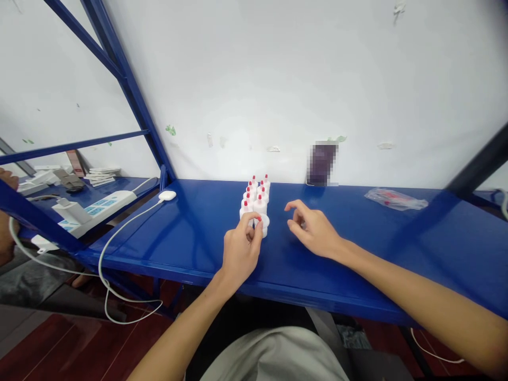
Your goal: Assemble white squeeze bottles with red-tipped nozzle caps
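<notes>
Head camera shows the left hand [242,248] pinching a red tip [259,218], the right hand [315,233] loosely half-open.

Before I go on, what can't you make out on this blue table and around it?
All in the head view:
- Nearest bottle: partly covered by the left hand.
- Rear bottles: lower parts hidden by bottles in front.
- Clear bag: red contents too small and blurred through crinkled plastic.
- Upright dark panel: face hidden by pixelation.
- Co-worker's hand: cut off by left edge.
</notes>
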`<state>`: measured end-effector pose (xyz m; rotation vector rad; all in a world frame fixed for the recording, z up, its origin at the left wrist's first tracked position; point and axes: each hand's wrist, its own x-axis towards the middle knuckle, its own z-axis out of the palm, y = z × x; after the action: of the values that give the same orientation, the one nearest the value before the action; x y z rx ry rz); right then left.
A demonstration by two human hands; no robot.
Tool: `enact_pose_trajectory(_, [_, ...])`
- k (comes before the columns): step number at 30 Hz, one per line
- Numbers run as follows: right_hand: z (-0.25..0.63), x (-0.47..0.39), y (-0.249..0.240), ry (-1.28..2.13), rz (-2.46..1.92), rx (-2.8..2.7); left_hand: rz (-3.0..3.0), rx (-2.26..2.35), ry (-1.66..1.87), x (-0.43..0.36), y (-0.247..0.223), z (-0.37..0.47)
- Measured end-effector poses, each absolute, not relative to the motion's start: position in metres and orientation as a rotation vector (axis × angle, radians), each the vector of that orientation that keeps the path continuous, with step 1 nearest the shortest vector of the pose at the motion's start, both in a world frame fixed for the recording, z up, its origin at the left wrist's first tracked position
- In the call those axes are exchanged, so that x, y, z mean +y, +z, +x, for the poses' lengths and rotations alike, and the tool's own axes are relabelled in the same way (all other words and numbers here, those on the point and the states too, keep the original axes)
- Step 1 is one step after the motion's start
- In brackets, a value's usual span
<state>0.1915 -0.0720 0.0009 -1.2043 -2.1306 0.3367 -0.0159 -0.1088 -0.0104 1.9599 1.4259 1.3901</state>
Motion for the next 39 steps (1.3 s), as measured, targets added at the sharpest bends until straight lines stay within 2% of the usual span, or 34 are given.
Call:
enact_pose_trajectory(8, [0.206,-0.054,0.003,0.196,-1.523,-2.238,2.159,1.607,1.198,-0.096,-0.011,-0.017])
enact_pose_trajectory(19, [0.211,-0.050,0.006,0.136,-1.625,-2.418,2.099,1.658,1.251,-0.095,-0.013,-0.015])
enact_pose_trajectory(27, [0.211,-0.050,0.004,0.137,-1.539,-2.352,2.175,1.607,1.362,-0.100,-0.014,-0.016])
enact_pose_trajectory(34, [0.200,-0.061,0.004,0.107,-1.408,-2.248,2.313,1.548,1.257,-0.100,-0.019,-0.016])
enact_pose_trajectory(39, [0.198,-0.064,0.005,0.107,-1.252,-2.250,2.428,1.295,1.203,-0.108,-0.021,-0.018])
